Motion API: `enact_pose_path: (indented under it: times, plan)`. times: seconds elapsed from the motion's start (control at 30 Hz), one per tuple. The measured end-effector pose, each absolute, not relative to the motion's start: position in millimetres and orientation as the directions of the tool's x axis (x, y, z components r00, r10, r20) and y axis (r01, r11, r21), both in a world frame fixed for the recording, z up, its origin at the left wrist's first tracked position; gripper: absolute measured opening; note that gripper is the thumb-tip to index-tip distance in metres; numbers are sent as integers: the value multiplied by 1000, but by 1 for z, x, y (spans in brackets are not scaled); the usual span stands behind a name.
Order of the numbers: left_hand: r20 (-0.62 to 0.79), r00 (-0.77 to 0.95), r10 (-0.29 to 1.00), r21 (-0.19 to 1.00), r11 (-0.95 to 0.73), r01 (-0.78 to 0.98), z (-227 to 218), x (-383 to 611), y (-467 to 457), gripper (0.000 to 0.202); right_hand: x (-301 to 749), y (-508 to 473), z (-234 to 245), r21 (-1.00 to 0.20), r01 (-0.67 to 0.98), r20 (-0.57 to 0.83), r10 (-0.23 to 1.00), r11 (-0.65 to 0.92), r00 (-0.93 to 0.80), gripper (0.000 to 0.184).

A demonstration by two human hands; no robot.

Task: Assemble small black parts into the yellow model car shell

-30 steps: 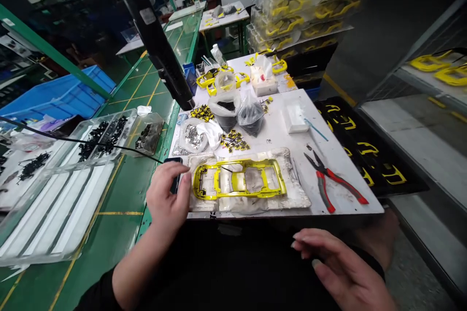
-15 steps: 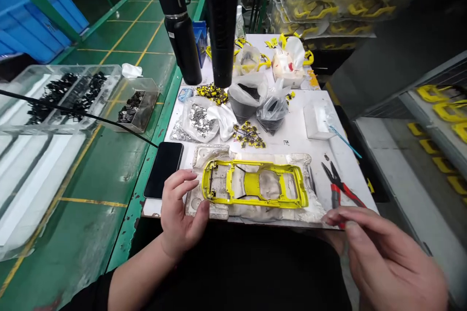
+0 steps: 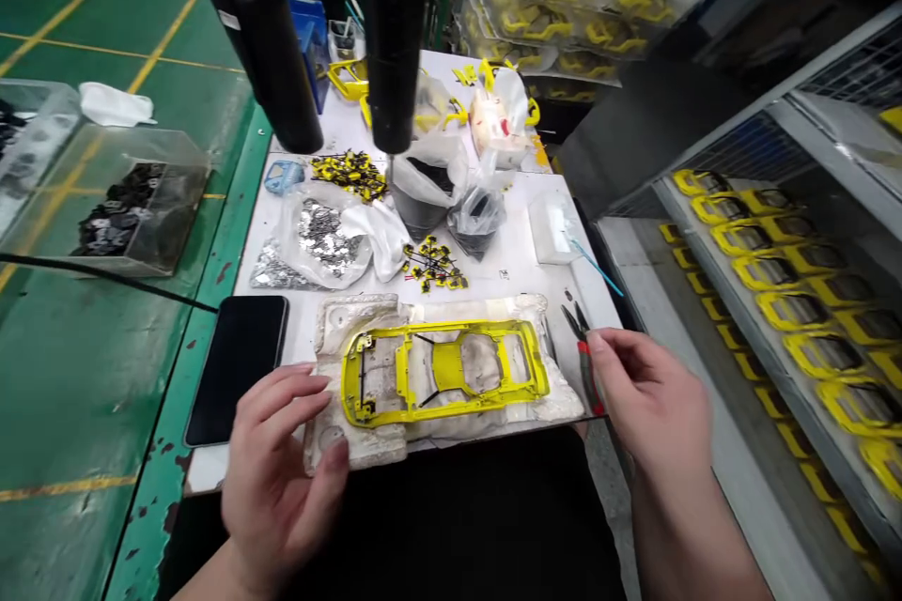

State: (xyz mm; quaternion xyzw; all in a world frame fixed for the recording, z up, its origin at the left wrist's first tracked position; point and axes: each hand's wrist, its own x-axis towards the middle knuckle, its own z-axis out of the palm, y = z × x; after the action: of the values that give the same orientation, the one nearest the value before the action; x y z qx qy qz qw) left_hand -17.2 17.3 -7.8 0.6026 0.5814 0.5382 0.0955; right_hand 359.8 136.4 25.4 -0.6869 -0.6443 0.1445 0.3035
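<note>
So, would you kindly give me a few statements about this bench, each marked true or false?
The left hand touches the white mould: true.
The yellow frame rests on the mould: true.
The right hand holds the phone: false, the phone lies on the bench left of the mould.
The pliers have blue handles: false, they are red.
The wire shelf on the right holds rows of yellow frames: true.
</note>
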Motion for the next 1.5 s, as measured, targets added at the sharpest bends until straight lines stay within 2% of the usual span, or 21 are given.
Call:
enact_pose_path:
  times: [0.13, 0.23, 0.33, 0.5, 0.57, 0.63, 0.73, 0.83, 0.9, 1.03, 1.17, 1.3, 1.5]
  plan:
    - [473, -409, 780, 811, -203, 550, 10, -23, 19, 39, 367, 148, 31, -443, 894, 75, 996, 69, -40, 30]
    - [424, -445, 788, 782, -71, 620, 32, -37, 36, 23, 362, 150, 30, -340, 937, -36, 994, 84, -103, 30]
    - [378, -254, 890, 602, -28, 798, 55, -57, 70, 16, 354, 152, 28, -192, 981, -130, 990, 26, -52, 30]
    - [331, 27, 943, 238, -111, 965, 74, -91, 143, 33, 347, 161, 28, -7, 999, -205, 978, -46, 44, 30]
    - [231, 50, 972, 44, -62, 997, 74, -99, 168, 36, 345, 165, 28, 19, 998, -247, 967, -61, 63, 35]
    - [70, 58, 996, -80, -52, 995, 70, -102, 189, 33, 344, 167, 27, 30, 998, -290, 955, -55, 62, 37]
    - [-108, 51, 993, -130, -65, 989, 63, -97, 210, 26, 346, 167, 24, 1, 999, -311, 950, -32, 31, 33]
    - [-148, 67, 987, -118, -85, 989, 56, -89, 219, 20, 357, 165, 17, -96, 993, -262, 964, -63, 36, 27]
    - [-133, 78, 988, -110, -93, 990, 53, -86, 220, 23, 366, 164, 13, -191, 976, -198, 978, -100, 62, 28]
    - [-81, 72, 994, -83, -79, 993, 52, -89, 217, 30, 377, 161, 14, -362, 921, -107, 988, -143, 112, 43]
    - [-73, 103, 992, -19, -104, 994, 50, -93, 216, 29, 375, 156, 24, -489, 864, -33, 993, -118, 118, 46]
    - [-59, 130, 990, 31, -128, 991, 47, -93, 218, 22, 370, 153, 30, -552, 830, 9, 994, -83, 105, 44]
    - [89, 80, 993, 112, -90, 990, 48, -98, 218, 28, 370, 149, 32, -591, 805, 31, 995, -55, 91, 44]
